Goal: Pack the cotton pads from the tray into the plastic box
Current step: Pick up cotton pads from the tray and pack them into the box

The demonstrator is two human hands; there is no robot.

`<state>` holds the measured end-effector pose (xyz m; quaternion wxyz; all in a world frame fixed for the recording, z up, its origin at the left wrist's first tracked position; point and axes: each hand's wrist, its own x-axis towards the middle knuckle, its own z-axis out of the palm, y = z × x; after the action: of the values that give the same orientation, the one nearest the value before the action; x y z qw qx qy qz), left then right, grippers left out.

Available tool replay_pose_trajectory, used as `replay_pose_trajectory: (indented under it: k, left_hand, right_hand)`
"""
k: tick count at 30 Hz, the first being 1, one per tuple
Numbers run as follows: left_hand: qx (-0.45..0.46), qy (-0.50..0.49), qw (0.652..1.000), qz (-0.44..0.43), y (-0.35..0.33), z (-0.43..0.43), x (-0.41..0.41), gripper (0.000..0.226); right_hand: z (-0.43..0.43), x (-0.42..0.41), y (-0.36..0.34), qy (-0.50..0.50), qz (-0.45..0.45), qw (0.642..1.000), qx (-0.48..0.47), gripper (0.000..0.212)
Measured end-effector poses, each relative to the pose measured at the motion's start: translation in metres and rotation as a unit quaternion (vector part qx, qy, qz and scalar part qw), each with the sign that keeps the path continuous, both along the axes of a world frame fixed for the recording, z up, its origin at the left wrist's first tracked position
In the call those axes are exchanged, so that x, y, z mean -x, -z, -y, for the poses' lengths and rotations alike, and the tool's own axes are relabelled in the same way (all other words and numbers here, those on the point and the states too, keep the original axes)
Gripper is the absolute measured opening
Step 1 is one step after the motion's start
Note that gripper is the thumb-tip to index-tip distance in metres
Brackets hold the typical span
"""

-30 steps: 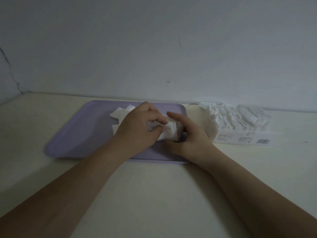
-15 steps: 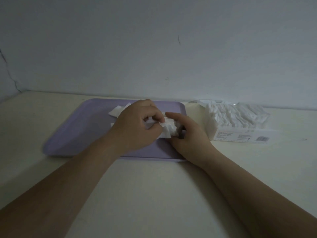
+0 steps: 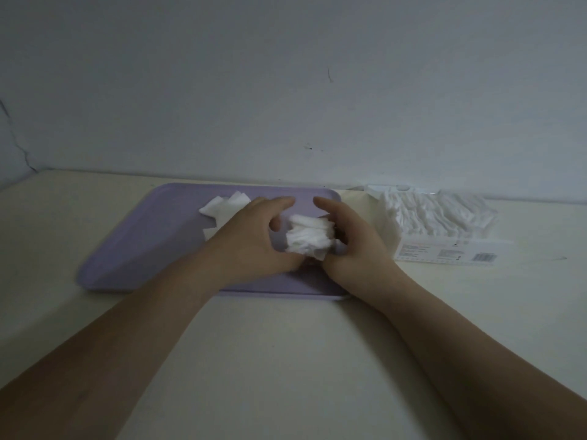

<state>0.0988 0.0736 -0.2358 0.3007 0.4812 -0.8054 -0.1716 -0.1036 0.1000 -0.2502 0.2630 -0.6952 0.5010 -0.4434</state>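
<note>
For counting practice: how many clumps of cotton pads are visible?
3: loose pads on tray, stack between left hand and right hand, more in plastic box; others possibly hidden.

A plain pale wall (image 3: 286,90) fills the upper half, dim and greyish in the low light. A thin dark crack (image 3: 19,144) runs down its left edge, and a short scratch (image 3: 329,74) and a small speck (image 3: 308,147) mark its middle. Below, a smooth cream desk (image 3: 270,360) meets the wall directly.
</note>
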Motion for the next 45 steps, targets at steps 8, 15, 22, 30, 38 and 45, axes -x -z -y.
replay_pose_trajectory:
  k: [8, 15, 22, 30, 38, 45]
  left_hand:
    - [-0.141, 0.064, 0.985, -0.073, 0.002, 0.005, -0.002, 0.065]
    - [-0.148, 0.038, 0.98, -0.127, -0.004, -0.002, 0.003, 0.038]
    - [-0.164, 0.071, 0.977, -0.112, -0.007, -0.003, -0.002, 0.037]
    - [-0.168, 0.04, 0.98, -0.098, -0.006, -0.007, 0.009, 0.044]
    - [-0.224, 0.049, 0.963, -0.14, -0.01, -0.004, -0.001, 0.044]
    - [-0.148, -0.044, 0.977, -0.146, -0.002, -0.002, 0.016, 0.025]
  right_hand:
    - [-0.001, 0.007, -0.01, -0.066, -0.009, 0.997, -0.039, 0.079]
    - [-0.004, 0.005, -0.015, -0.061, 0.063, 0.992, -0.086, 0.08]
    - [-0.002, -0.006, -0.012, -0.073, 0.176, 0.964, -0.185, 0.098]
    - [-0.004, -0.017, -0.01, -0.111, 0.22, 0.945, -0.214, 0.09]
    - [-0.004, -0.023, -0.003, -0.035, 0.1, 0.982, -0.154, 0.062]
    - [-0.001, -0.024, -0.005, -0.033, 0.091, 0.979, -0.18, 0.071]
